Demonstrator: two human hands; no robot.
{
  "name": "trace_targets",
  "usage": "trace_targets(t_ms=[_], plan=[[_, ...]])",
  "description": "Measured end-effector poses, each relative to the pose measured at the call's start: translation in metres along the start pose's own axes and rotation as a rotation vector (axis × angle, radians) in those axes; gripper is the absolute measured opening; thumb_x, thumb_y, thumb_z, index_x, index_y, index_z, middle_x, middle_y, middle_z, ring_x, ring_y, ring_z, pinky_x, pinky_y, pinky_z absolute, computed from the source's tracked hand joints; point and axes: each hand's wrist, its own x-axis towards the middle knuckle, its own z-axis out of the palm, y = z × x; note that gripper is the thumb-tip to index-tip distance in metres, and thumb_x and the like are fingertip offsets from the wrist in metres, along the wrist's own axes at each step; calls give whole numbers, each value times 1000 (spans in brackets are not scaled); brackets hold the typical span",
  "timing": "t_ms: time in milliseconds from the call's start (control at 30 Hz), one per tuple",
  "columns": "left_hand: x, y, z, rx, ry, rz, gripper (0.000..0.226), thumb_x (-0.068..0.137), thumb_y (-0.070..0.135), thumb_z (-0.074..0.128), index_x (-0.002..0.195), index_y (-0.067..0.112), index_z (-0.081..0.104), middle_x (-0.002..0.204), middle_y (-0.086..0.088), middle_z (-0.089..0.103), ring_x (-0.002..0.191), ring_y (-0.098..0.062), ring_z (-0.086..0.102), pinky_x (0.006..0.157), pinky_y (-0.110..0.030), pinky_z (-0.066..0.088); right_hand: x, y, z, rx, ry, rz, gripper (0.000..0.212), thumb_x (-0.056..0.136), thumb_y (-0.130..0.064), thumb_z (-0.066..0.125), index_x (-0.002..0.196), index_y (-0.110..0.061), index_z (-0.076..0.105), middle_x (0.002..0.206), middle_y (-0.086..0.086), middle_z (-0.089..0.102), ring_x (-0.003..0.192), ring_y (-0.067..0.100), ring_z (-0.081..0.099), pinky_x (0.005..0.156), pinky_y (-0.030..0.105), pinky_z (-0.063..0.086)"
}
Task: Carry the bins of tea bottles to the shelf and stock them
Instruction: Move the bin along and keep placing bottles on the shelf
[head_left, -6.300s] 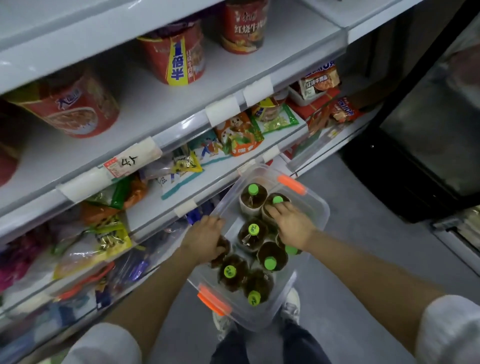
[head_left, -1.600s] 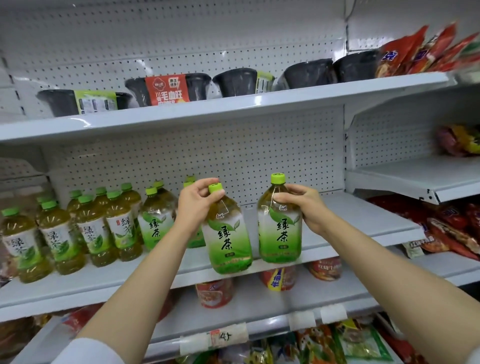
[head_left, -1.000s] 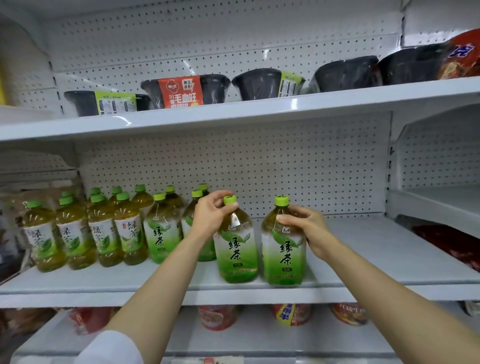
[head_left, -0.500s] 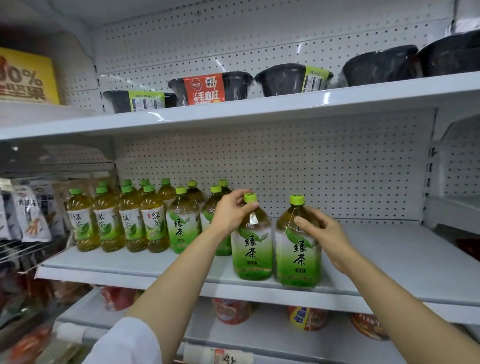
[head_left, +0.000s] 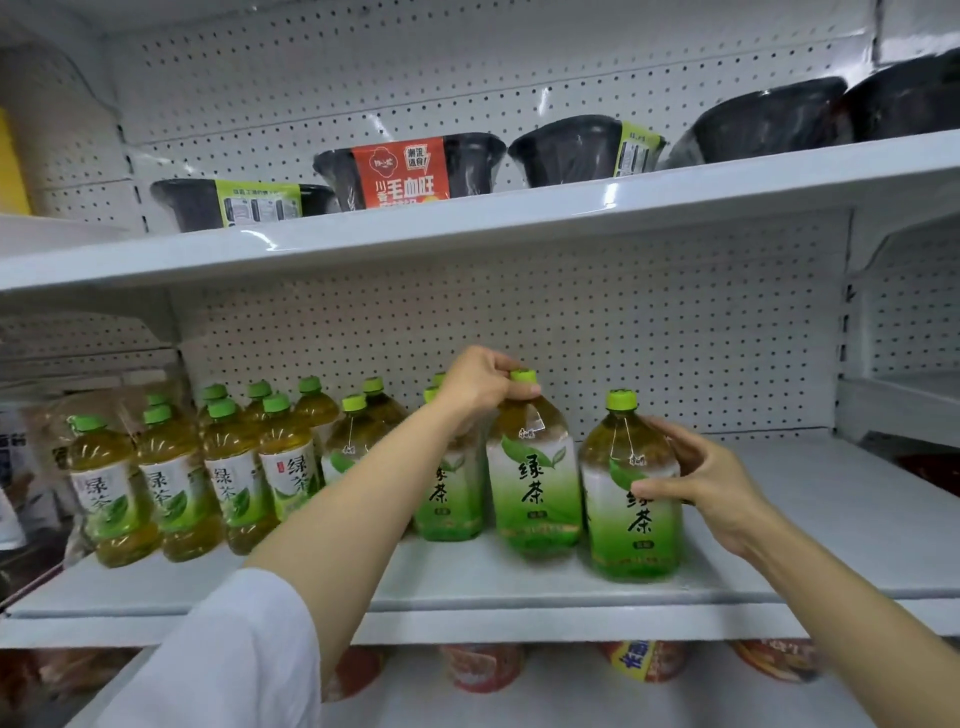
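White shelf (head_left: 519, 582): left hand (head_left: 480, 382) pinches bottle neck (head_left: 522, 387); right hand (head_left: 711, 486) cups second bottle (head_left: 631, 499).

Bright, even overhead light, cool white. Glare streaks on the upper shelf (head_left: 519, 218) front lip; soft shadow under it on the pegboard (head_left: 571, 338). Wide-angle bends the shelf lines toward the edges. My sleeve (head_left: 228, 660) and the left corner are blurred; centre labels sharp.

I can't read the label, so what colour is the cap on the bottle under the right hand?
Bright green cap, clearest in the head view.
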Motion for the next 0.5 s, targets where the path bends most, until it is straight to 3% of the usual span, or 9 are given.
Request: trace_targets(t_ms=[233, 367, 500], plan=[[45, 0, -5, 104, 5, 7, 49, 75, 11, 80, 121, 10, 65, 124, -11, 65, 106, -24, 65, 96, -34, 52, 42, 13, 5, 35, 100, 26, 87, 42, 4, 84, 121, -25, 65, 120, 4, 68, 112, 24, 63, 87, 41, 56], [62, -10, 1, 137, 50, -8, 44, 76, 13, 79, 119, 13, 66, 126, -9, 64, 108, -24, 62, 89, -27, 49, 66, 11, 10, 33, 119, 24, 86, 47, 11, 83, 124, -21, 64, 118, 6, 68, 108, 25, 65, 90, 44, 56], [80, -19, 8, 171, 79, -38, 44, 75, 15, 80, 118, 15, 66, 126, -9, 64, 108, -22, 62, 91, -28, 47, 84, 17, 13, 43, 156, 51, 85, 52, 18, 80, 128, -16, 61, 115, 6, 69, 100, 23, 68, 89, 43, 56]])
